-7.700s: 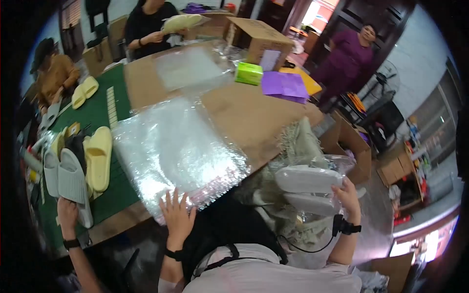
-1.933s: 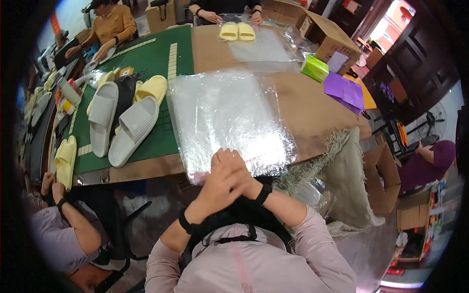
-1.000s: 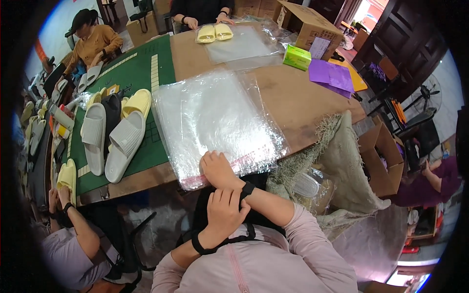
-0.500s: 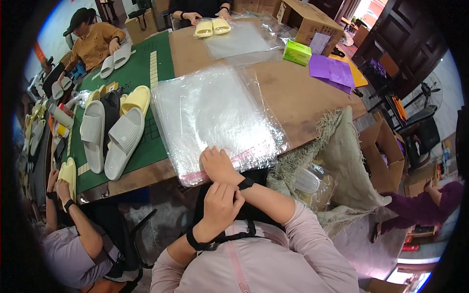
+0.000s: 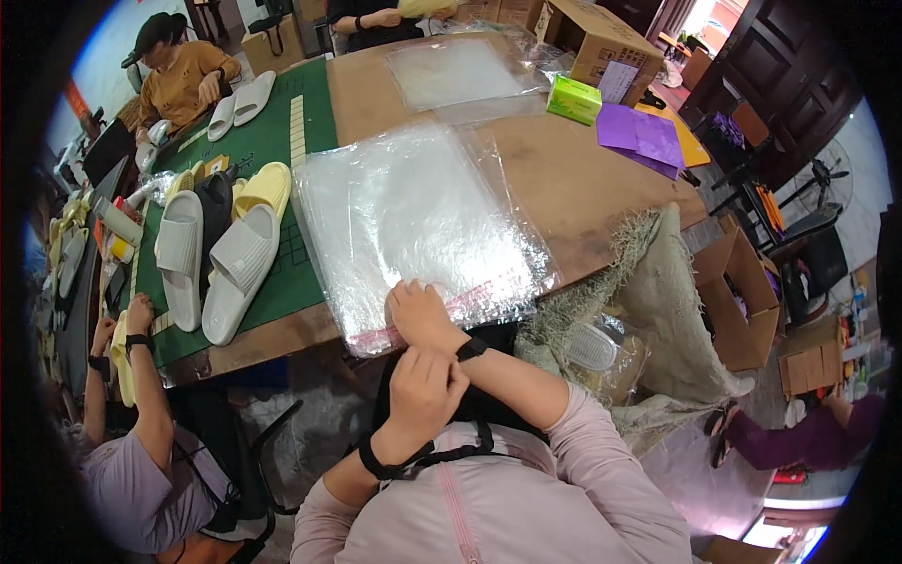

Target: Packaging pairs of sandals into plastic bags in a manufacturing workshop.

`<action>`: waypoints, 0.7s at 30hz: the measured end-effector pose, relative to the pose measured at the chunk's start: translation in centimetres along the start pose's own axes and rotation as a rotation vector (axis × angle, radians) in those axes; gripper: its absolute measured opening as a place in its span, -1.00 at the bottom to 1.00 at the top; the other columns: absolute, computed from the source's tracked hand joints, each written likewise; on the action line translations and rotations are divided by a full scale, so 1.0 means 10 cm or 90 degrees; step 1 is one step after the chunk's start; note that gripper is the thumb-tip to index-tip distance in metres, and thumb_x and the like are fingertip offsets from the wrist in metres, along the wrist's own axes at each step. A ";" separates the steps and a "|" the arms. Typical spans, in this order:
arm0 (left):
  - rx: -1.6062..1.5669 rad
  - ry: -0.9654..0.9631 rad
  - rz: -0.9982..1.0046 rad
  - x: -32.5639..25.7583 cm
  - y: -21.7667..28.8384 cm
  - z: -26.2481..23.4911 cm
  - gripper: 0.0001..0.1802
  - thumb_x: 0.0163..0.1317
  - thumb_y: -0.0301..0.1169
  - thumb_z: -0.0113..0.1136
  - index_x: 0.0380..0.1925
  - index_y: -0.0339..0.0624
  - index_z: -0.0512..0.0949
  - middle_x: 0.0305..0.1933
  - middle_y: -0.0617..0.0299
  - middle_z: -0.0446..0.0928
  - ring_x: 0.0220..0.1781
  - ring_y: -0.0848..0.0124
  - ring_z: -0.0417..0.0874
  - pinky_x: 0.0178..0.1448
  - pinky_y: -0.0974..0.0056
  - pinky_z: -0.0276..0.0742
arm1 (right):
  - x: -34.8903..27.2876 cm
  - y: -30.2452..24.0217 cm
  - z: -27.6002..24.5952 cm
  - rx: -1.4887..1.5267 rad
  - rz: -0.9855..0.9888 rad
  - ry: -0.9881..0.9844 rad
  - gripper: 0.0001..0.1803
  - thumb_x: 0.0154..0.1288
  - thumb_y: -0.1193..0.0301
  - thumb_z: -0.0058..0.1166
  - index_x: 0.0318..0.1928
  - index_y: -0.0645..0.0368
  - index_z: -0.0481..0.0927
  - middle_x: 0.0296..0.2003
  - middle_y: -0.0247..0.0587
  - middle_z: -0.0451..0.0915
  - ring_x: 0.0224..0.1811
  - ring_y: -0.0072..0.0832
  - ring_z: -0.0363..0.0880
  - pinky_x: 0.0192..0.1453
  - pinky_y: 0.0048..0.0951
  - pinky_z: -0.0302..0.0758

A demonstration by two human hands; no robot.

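My right hand (image 5: 420,315) lies on a stack of clear plastic bags (image 5: 413,207), fingers stretched over the near edge by its pinkish strip. My left hand (image 5: 423,387) is curled closed against my right wrist, just below the black band there; nothing shows in its fingers. Left of the bags, on a green mat (image 5: 301,310), stand a pair of ribbed grey slides (image 5: 242,273), with yellow slides (image 5: 263,188) and a dark slide (image 5: 216,199) behind them.
A burlap sack (image 5: 648,329) with a bagged grey slide hangs at the table's right edge. Beyond the bags are a tissue box (image 5: 573,100), a purple sheet (image 5: 641,139) and a carton (image 5: 601,52). Co-workers handle slides at left and far side; a person (image 5: 799,442) in purple moves at right.
My hands stay put. The far co-worker has lifted the yellow slides off the table. The person in orange-brown has set the white pair further back. The left neighbour's hands moved.
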State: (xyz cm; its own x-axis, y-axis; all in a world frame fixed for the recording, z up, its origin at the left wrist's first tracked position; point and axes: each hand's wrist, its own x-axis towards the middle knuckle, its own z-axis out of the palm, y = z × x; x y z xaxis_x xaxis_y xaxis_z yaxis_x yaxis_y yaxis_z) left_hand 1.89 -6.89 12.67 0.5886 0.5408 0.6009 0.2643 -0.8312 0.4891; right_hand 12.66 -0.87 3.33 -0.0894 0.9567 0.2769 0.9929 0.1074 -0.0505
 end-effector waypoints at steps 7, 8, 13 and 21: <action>0.022 -0.010 0.083 -0.13 0.05 0.05 -0.72 -0.15 -0.55 0.30 -0.32 -0.18 0.60 -0.23 0.13 0.49 -0.25 0.18 0.48 -0.17 0.14 0.37 | -0.03 -0.07 -0.02 -0.091 -0.006 0.005 -0.58 0.17 0.38 -0.01 -0.02 0.44 0.56 -0.01 0.16 0.52 -0.01 -0.08 0.47 -0.03 -0.16 0.44; 0.022 -0.011 0.083 -0.13 0.04 0.04 -0.72 -0.15 -0.55 0.30 -0.32 -0.18 0.60 -0.23 0.13 0.49 -0.25 0.18 0.48 -0.17 0.14 0.37 | -0.02 -0.08 -0.03 -0.088 0.001 -0.030 -0.58 0.19 0.39 -0.02 0.01 0.43 0.53 0.03 0.15 0.50 0.03 -0.06 0.48 -0.01 -0.15 0.46; 0.011 -0.067 0.105 -0.06 -0.04 -0.01 -0.66 -0.13 -0.49 0.31 -0.24 -0.07 0.63 0.02 0.08 0.48 0.03 0.12 0.47 0.07 0.09 0.32 | 0.00 -0.06 0.06 -0.094 0.006 -0.023 -0.55 0.20 0.41 0.00 0.05 0.44 0.53 0.04 0.20 0.49 0.01 -0.05 0.46 -0.03 -0.17 0.45; 0.013 -0.048 -0.124 0.08 -0.82 -0.01 -0.65 0.09 -0.53 0.08 -0.06 -0.29 0.46 0.00 -0.06 0.48 0.05 -0.08 0.46 0.14 -0.02 0.36 | 0.00 0.13 -0.25 0.076 -0.020 -0.118 -0.72 0.14 0.43 0.01 -0.12 0.24 0.55 -0.13 -0.04 0.56 -0.05 -0.16 0.53 -0.05 -0.18 0.49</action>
State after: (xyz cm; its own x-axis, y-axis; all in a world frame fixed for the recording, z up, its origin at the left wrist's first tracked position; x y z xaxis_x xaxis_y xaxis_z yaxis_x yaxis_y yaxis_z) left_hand 0.11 0.37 9.18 0.5798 0.6811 0.4472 0.3935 -0.7147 0.5782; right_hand 14.13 -1.41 5.69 -0.1442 0.9845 0.1001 0.9742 0.1590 -0.1603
